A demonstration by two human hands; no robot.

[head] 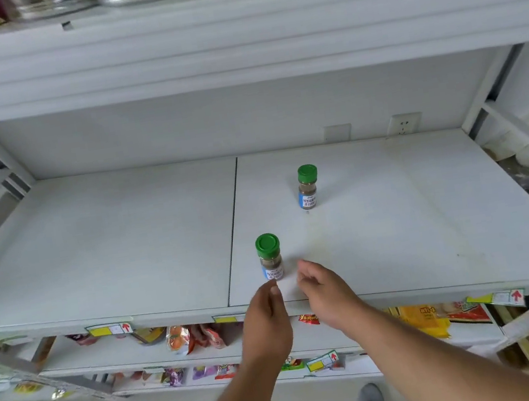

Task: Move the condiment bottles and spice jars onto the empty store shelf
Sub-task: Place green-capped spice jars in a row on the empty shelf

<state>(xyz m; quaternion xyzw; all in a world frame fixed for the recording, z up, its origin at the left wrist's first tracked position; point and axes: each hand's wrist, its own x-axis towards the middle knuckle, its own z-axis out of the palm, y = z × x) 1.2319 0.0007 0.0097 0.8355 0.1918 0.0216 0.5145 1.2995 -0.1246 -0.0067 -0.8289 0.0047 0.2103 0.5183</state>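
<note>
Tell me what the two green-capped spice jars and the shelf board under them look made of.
Near green-capped spice jar and far green-capped spice jar: clear glass or plastic, brown spice showing through; caps probably matte plastic. White shelf board: likely painted metal or laminate, with faint streaks.

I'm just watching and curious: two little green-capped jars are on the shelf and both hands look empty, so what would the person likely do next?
Probably draw both hands back to fetch another item. The near jar stands upright by the shelf edge, the left hand and right hand just short of it, holding nothing.
</note>
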